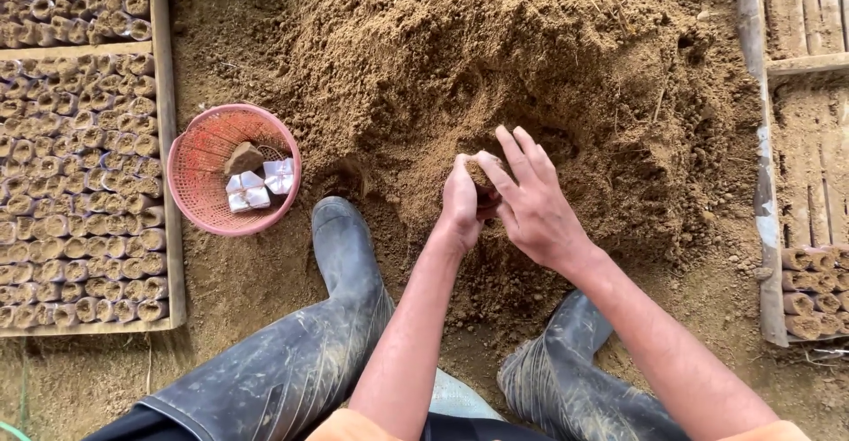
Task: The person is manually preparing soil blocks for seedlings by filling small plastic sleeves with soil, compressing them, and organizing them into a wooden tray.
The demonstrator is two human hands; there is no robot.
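Note:
My left hand (462, 202) is closed around a small soil-filled bag (478, 172), held upright over the big mound of brown soil (495, 61). My right hand (531, 198) rests against the bag's top with its fingers spread, the thumb pressing on the soil at the opening. Both hands meet in front of the mound's near slope. My two dark rubber boots (340, 246) stand on the soil below the hands.
A pink plastic basket (196, 153) at the left holds white folded bundles (248, 191) and a soil clod. A wooden frame (166, 140) at the far left is packed with several rows of filled bags (80, 184). More filled bags (814, 291) lie in a frame at right.

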